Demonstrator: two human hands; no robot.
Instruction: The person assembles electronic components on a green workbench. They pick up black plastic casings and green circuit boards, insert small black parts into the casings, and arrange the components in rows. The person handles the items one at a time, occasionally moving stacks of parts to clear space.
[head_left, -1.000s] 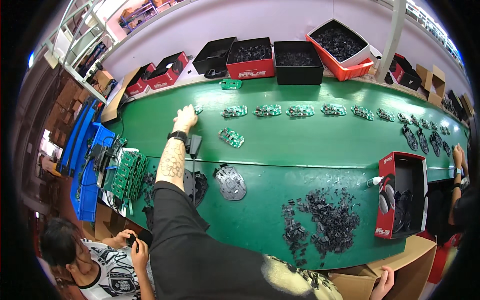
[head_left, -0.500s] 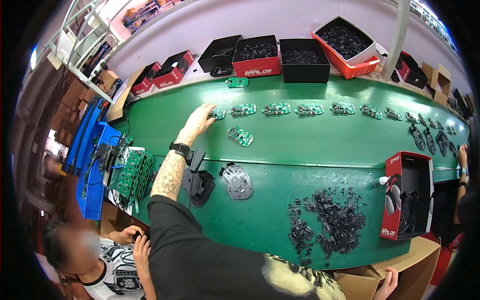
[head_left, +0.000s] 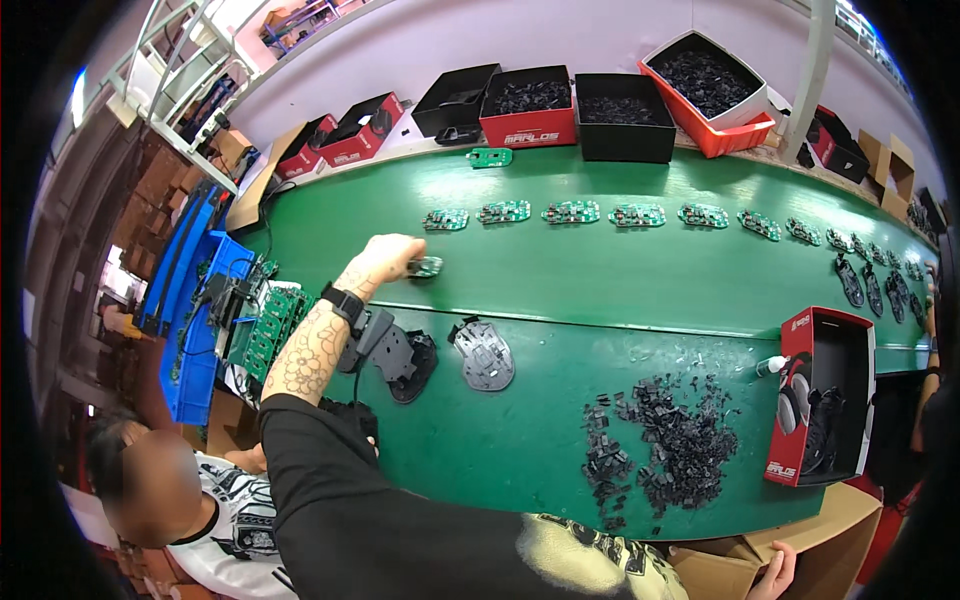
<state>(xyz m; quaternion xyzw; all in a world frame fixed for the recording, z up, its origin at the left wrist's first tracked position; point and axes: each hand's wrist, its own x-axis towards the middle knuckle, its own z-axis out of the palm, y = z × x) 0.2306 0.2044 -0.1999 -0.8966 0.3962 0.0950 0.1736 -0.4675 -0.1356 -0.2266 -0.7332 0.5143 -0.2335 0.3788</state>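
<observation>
Nearer the body than before, left hand (head_left: 385,262) now pinching a small green circuit board (head_left: 425,267).

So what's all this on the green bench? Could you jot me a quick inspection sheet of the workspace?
Surface: green table, long and curved.
Job's things: left hand holds a small circuit board; row of circuit boards beyond it.
Clutter: grey mouse shell, pile of black parts, open red box, bins of parts at the back.
Hands: right hand on a cardboard box.
Cables: nothing seen clearly.
Surroundings: seated person at left, blue trays.
</observation>
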